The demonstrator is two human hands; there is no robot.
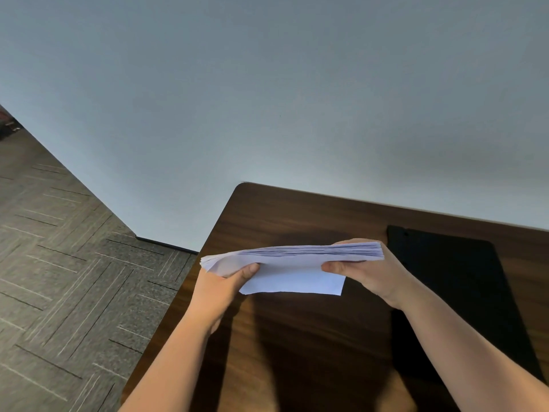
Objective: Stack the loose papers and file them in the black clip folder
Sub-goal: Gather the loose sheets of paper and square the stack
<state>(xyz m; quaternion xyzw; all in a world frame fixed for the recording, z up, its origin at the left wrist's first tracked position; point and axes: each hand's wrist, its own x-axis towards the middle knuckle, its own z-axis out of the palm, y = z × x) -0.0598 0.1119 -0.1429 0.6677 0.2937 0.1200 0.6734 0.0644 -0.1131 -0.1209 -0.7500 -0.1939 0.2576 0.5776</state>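
A thick stack of white papers is held upright on its long edge above the dark wooden table. My left hand grips the stack's left end, thumb on the near face. My right hand grips the right end in the same way. One sheet hangs lower than the others at the front. The black clip folder lies flat and closed on the table to the right, partly behind my right forearm.
A plain grey wall rises just behind the table's far edge. The table's left edge drops off to a grey patterned carpet floor. A dark baseboard runs along the foot of the wall.
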